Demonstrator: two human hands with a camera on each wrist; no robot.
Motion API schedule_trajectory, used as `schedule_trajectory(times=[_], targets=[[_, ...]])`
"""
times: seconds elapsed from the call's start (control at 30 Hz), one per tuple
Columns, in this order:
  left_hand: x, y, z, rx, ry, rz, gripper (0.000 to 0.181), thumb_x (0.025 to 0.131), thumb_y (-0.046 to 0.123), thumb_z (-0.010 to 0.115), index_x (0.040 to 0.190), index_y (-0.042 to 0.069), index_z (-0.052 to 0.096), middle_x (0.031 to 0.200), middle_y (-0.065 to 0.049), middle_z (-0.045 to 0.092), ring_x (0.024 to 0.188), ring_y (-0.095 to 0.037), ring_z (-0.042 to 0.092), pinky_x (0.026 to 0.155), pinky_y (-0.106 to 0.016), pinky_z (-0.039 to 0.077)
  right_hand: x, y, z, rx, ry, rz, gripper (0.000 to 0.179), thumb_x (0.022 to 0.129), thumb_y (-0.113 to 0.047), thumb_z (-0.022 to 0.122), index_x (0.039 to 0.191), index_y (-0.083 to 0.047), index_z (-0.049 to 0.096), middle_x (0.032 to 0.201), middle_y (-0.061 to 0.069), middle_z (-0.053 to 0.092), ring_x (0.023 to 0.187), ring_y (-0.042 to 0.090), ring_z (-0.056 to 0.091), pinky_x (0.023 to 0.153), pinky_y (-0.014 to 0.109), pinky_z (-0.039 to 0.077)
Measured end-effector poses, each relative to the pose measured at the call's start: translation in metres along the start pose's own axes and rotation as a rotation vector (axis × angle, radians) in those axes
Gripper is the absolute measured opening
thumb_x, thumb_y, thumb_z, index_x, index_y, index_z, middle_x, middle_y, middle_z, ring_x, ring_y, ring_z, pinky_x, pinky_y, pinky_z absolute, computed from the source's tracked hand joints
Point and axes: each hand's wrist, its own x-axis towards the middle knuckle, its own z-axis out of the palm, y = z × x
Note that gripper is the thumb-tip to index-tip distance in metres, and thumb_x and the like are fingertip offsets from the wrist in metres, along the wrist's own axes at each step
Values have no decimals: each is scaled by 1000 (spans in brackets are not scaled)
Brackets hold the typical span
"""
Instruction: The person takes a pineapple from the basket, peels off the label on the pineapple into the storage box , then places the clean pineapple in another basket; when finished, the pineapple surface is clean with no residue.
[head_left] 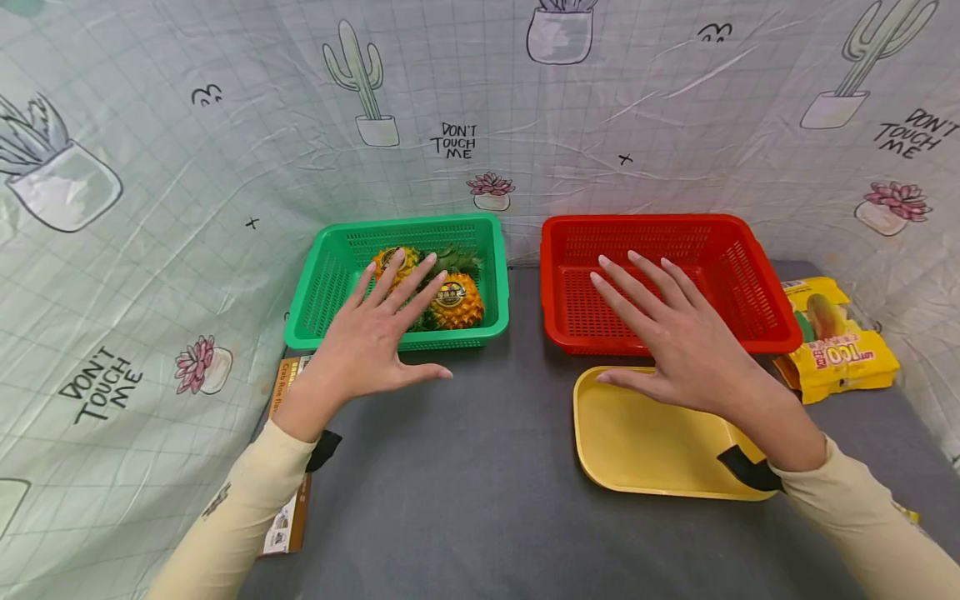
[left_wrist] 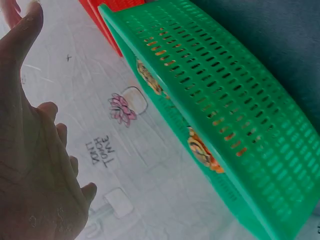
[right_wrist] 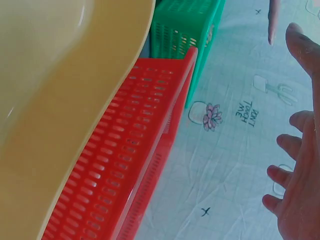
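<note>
My left hand (head_left: 371, 337) is held up with fingers spread, overlapping the front of the green basket (head_left: 495, 304) in the head view. Inside that basket lie two small pineapples, one (head_left: 457, 302) at the right with its leafy crown and one (head_left: 397, 265) at the back left, partly covered by my fingers. My right hand (head_left: 686, 346), also spread and holding nothing, overlaps the red basket (head_left: 551, 283) and the yellow tray (head_left: 630, 454). No contents show in the red basket or the tray. Both wrist views show the hands raised beside the baskets.
Yellow snack packages (head_left: 843, 358) lie right of the red basket. A flat box with brown edges (head_left: 292, 533) lies along the left side, partly under my left forearm. A printed cloth (head_left: 420, 83) hangs behind and at the sides of the grey tabletop (head_left: 450, 492).
</note>
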Motion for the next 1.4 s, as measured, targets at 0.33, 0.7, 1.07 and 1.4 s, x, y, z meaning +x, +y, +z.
schedule_trajectory(times=[0.33, 0.7, 1.07, 1.4], targets=[[-29, -23, 15, -24, -32, -102, 121, 80, 86, 65, 172, 25, 15, 177, 3, 1, 161, -30, -7, 124, -60, 6, 11, -7, 6, 20, 0, -18, 104, 93, -79, 54, 170, -17, 22, 175, 7, 18, 158, 39, 18, 124, 59, 10], [-70, -66, 44, -175, -82, -285, 114, 87, 74, 72, 172, 29, 11, 173, -6, 25, 157, -39, 20, 122, -64, 14, 42, -20, 28, 52, -33, -79, 105, 92, -70, 66, 170, -15, 23, 175, 7, 19, 157, 38, 20, 124, 58, 11], [-88, -77, 62, -203, -79, -348, 96, 91, 70, 70, 167, 21, 33, 163, -13, 41, 144, -44, 39, 116, -64, 27, 75, -29, 49, 146, -31, -101, 102, 94, -68, 66, 170, -17, 22, 173, 7, 25, 154, 36, 25, 124, 56, 16], [-89, -75, 69, -158, 14, -332, 69, 96, 64, 68, 141, 11, 58, 135, -13, 57, 126, -43, 50, 108, -65, 33, 115, -32, 76, 245, -46, -64, 96, 99, -60, 67, 170, -13, 22, 172, 9, 25, 150, 34, 32, 119, 55, 28]])
